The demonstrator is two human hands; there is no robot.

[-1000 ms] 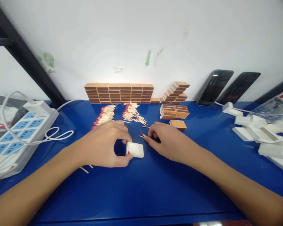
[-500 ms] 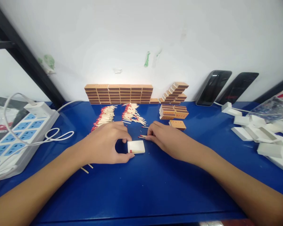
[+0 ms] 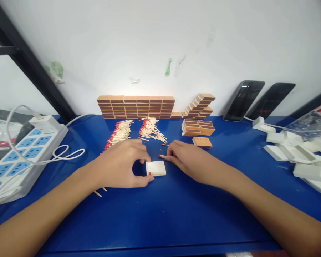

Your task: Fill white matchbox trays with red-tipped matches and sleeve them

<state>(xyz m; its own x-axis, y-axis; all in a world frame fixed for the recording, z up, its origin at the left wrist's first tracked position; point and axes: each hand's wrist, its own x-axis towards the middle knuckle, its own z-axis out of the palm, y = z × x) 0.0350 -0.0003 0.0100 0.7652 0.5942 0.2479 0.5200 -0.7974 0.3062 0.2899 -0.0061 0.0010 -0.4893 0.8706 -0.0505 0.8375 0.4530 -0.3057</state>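
My left hand (image 3: 123,163) grips a small white matchbox tray (image 3: 157,167) at its left end, thumb on the near side and a finger on the far side. A few red-tipped matches (image 3: 155,174) lie in the tray along its near wall. Just right of the tray, my right hand (image 3: 186,157) pinches red-headed matches (image 3: 162,156) between thumb and fingers, their heads pointing left; how many is unclear. Another loose match (image 3: 165,145) lies by its fingertips. Behind my left hand are two heaps of matches, a left heap (image 3: 121,132) and a right heap (image 3: 149,127).
Stacked matchboxes (image 3: 136,107) line the wall, with stepped boxes (image 3: 200,105) and a single matchbox (image 3: 202,142) farther right. Empty white trays (image 3: 296,148) pile up at the right, near two phones (image 3: 244,100). A power strip (image 3: 29,153) with white cables stands left on the blue table (image 3: 160,217).
The matches between my right fingertips look more bunched together and stick out less. My left hand stays on the tray. The whole view has shifted slightly.
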